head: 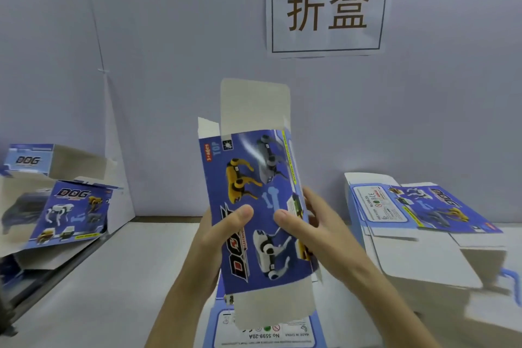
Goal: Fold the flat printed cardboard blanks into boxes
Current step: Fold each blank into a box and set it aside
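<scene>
the blank (254,206) is held upright in front of the person, above the surface (99,277), printed face toward the camera. its long axis runs near vertical, leaning slightly left at the top. the upper flap (254,104) stands open and unfolded; the lower flap (276,305) hangs open below.

the left hand (217,237) grips the left edge, thumb (240,213) pressed on the printed face, the other fingers hidden behind the panel. the right hand (313,223) grips the right edge, thumb (288,220) on the face, fingers (313,200) wrapped round the side panel. both hands are clamped on the blank at mid-height, level with each other, neither nearer.

judgement: the blank appears partly opened into a sleeve; squaring it calls for pressure across the short axis, then closing the end flaps.

further out: another blank (268,330) lies flat below the hands, a stack (423,209) of flat blanks sits to the right, folded boxes (70,209) lie to the left, and a sign (327,7) hangs on the wall.
</scene>
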`<state>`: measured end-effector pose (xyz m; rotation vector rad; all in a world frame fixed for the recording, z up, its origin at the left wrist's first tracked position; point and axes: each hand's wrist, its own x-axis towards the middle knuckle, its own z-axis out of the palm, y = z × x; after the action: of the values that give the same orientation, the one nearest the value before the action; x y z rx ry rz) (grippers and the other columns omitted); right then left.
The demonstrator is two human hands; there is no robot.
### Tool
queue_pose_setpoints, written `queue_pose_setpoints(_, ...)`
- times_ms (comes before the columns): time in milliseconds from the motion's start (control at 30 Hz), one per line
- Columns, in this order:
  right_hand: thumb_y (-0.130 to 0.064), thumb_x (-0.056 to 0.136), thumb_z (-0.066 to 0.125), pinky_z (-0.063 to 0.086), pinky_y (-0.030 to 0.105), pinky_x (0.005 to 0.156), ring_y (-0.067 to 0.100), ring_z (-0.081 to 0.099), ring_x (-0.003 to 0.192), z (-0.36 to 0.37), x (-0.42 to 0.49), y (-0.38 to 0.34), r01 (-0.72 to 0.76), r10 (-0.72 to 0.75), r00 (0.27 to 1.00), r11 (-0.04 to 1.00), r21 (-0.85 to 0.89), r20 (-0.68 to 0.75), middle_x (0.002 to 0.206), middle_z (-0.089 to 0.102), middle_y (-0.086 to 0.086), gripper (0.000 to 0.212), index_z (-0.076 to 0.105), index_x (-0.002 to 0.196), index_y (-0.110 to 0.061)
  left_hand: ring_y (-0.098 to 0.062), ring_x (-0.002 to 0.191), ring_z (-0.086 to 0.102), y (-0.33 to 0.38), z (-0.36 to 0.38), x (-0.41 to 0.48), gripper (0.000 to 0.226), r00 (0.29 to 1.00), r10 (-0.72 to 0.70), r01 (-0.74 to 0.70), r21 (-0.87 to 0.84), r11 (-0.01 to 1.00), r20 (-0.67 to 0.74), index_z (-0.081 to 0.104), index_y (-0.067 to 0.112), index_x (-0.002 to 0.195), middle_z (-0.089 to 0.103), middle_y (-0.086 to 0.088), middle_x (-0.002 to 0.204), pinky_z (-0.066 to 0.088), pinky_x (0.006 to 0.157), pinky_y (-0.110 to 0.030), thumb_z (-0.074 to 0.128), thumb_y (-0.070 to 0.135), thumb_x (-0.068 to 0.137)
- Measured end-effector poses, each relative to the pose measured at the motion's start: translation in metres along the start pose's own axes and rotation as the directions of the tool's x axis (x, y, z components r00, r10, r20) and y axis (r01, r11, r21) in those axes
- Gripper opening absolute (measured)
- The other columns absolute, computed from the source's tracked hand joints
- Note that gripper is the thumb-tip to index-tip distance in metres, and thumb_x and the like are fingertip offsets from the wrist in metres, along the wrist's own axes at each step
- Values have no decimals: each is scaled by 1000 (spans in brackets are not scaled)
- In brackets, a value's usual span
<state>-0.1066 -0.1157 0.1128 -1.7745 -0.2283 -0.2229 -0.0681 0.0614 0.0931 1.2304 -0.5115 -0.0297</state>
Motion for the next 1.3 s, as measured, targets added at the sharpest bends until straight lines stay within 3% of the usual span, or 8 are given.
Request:
queue_pose_setpoints(100, -50, 71, 72, 59, 26, 65, 16, 73, 88, -3, -3, 13, 77, -72, 995, 994, 73, -74, 97, 74, -5, 51, 57, 112, -25, -31, 91, 72, -2, 5, 5, 79, 999, 10, -5, 97, 995, -50, 54, 20, 125, 72, -8, 108, 59, 66, -34, 79, 47, 54)
queue_pose_setpoints(333, -44, 74, 62, 54, 20, 56, 18, 73, 75, -26, -12, 17, 15, -12, 1000, 984, 177, -19, 81, 76, 5, 25, 74, 67, -23, -23, 79, 74, -4, -5, 7, 110, 983, -34, 66, 177, 982, -180, 58, 25, 109, 76, -1, 92, 57, 55, -26, 80, 77, 15)
queue_pose_setpoints(500, -38, 57, 81, 54, 29, 61, 17, 74, 72, -37, -11, 28, -106, 120, 992, 968, 227, -45, 75, 75, 2, 35, 67, 78, -14, -29, 75, 74, -3, -3, 6, 85, 978, -79, 111, 164, 980, -192, 60, 19, 106, 76, -8, 89, 59, 54, -34, 91, 55, 35)
queue_pose_setpoints(633, -56, 60, 72, 50, 14, 55, -2, 68, 63, -36, -9, 32, -35, 74, 977, 981, 193, -199, 66, 73, -11, 44, 61, 74, -15, -18, 62, 73, -11, 9, 10, 45, 958, 12, 62, 249, 967, -287, 59, 22, 94, 75, 4, 74, 53, 44, -23, 75, 39, 55)
queue_pose_setpoints(833, -60, 55, 69, 57, 24, 63, 17, 74, 80, -42, -10, 35, -58, 101, 984, 960, 272, -145, 84, 77, 0, 42, 74, 79, -26, -29, 78, 74, -10, 8, 9, 42, 984, -40, 80, 228, 970, -174, 58, 19, 108, 75, -6, 91, 61, 61, -42, 67, 38, 71)
queue_pose_setpoints(933, -56, 53, 72, 56, 33, 78, 16, 73, 83, -46, -8, 38, -61, 119, 972, 961, 271, -204, 85, 77, -2, 55, 64, 94, -19, -25, 69, 74, -13, 9, 9, 36, 974, -8, 63, 237, 970, -227, 59, 21, 99, 75, -3, 83, 57, 49, -30, 66, 36, 68)
queue_pose_setpoints(1133, -49, 58, 70, 57, 25, 57, 22, 74, 76, -48, -12, 31, -59, 99, 992, 916, 396, -81, 84, 76, 8, 24, 75, 70, -29, -29, 74, 74, -11, 7, 9, 42, 983, -47, 84, 211, 974, -176, 58, 20, 105, 76, -7, 88, 60, 55, -36, 67, 37, 68)
queue_pose_setpoints(1300, -44, 55, 75, 56, 25, 53, 25, 74, 75, -51, -12, 37, -65, 127, 985, 893, 445, -112, 84, 76, 12, 43, 65, 84, -14, -25, 67, 73, -15, 8, 10, 38, 981, -24, 68, 229, 971, -191, 58, 18, 99, 75, -5, 79, 56, 47, -28, 65, 35, 66)
